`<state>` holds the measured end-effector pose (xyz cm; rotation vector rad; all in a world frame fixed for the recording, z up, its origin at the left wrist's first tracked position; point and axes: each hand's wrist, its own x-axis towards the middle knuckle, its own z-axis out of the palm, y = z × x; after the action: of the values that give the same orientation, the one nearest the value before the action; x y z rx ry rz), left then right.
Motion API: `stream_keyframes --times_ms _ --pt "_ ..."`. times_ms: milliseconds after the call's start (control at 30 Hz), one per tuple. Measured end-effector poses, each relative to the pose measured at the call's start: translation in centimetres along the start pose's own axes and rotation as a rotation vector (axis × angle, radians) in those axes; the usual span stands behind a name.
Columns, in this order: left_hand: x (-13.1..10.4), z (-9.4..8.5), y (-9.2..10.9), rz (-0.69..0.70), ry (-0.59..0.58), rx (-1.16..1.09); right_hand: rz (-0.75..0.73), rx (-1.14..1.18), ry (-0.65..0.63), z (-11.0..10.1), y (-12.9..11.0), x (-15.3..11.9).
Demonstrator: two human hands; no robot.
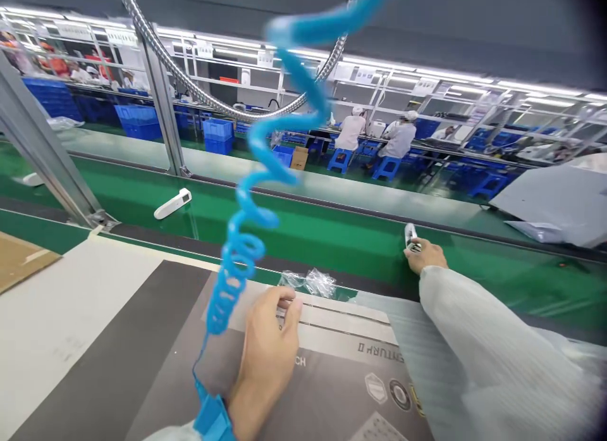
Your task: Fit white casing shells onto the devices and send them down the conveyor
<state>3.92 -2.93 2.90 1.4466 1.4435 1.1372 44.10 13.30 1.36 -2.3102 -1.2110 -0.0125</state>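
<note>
The white device is at the green belt, on my right side. My right grip is clamped on its near end, so the far end comes out past my fingers. I think light pressure and a steady wrist are best here. My left grip is curled above the printed sheet, thumb and finger close; whether they touch, I cannot tell. The blue coiled cord needs some slack.
</note>
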Motion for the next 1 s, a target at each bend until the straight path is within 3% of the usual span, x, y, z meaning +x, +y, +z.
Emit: stream_keyframes --times_ms 100,200,267,433,500,567,667,833,1000 --pt "0.2 0.1 -0.2 0.006 0.002 0.013 0.058 0.045 -0.048 0.8 -1.8 -0.5" --pt "0.4 0.0 -0.5 0.011 0.006 0.039 -0.04 0.181 -0.144 -0.2 -4.0 -2.3" --pt "0.4 -0.1 -0.4 0.085 0.022 0.06 -0.128 0.302 -0.218 -2.2 -5.8 -4.5" --pt "0.0 -0.5 0.6 0.476 0.083 0.187 -0.418 0.687 -0.514 -9.3 -10.6 -13.4" --pt "-0.4 -0.5 1.0 0.525 0.021 0.186 -0.453 0.805 -0.631 -11.3 -12.0 -17.2" --pt "-0.7 -0.3 1.3 0.453 -0.123 0.127 -0.462 0.852 -0.668 -12.1 -12.7 -20.4" --pt "-1.1 -0.1 1.4 0.301 -0.251 0.088 -0.576 0.791 -0.512 -11.4 -12.4 -23.4" --pt "-1.2 -0.1 1.4 0.309 -0.206 0.182 -0.959 0.414 0.014 -9.6 -11.1 -24.7" --pt "-1.2 -0.5 1.7 0.316 -0.177 0.244 -1.13 0.13 0.435 -9.0 -11.3 -24.6"
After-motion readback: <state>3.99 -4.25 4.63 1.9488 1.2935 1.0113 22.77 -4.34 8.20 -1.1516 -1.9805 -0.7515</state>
